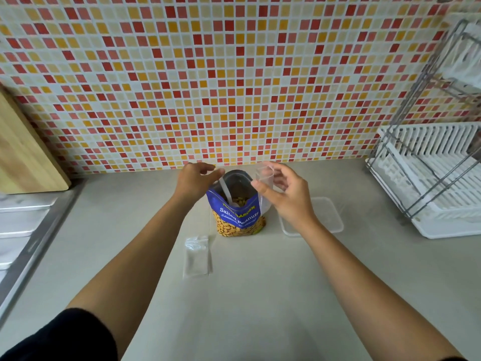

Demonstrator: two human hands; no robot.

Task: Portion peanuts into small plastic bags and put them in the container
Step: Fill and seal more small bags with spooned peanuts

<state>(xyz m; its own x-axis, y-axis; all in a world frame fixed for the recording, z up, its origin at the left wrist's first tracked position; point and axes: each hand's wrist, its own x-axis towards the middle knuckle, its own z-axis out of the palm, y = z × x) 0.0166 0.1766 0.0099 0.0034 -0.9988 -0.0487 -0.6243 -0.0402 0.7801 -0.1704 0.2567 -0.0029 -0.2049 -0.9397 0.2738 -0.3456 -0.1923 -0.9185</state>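
A blue bag of salted peanuts (pixel 238 217) stands open on the counter near the tiled wall. A white plastic spoon (pixel 226 192) sticks into it. My left hand (pixel 196 179) is at the bag's left rim and pinches the top of the spoon handle. My right hand (pixel 283 194) pinches a small clear plastic bag (pixel 265 178) held up beside the peanut bag's right rim. A clear rectangular container (pixel 330 220) sits on the counter to the right, partly behind my right wrist. Spare small clear bags (pixel 197 256) lie flat in front of the peanut bag.
A white dish rack with a wire frame (pixel 429 183) fills the right side. A wooden cutting board (pixel 26 157) leans against the wall at left, above a steel sink edge (pixel 33 246). Bare counter (pixel 260 308) stretches toward me.
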